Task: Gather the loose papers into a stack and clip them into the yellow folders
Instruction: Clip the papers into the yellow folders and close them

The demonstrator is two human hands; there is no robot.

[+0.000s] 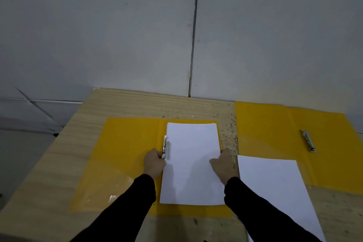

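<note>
An open yellow folder (125,143) lies in front of me with a white paper stack (192,155) on its right half. A metal clip (165,148) sits at the stack's left edge, its lever raised. My left hand (154,163) grips the clip's near end. My right hand (224,165) rests on the stack's right edge, fingers on the paper. A second open yellow folder (265,129) lies at the right with its own metal clip (308,140). Another white paper stack (275,188) overlaps its near corner.
The folders lie on a light wooden table (137,104), speckled with dark marks near its back right. A grey panelled wall (137,35) stands directly behind the table. The table's left edge drops to a grey floor (23,143).
</note>
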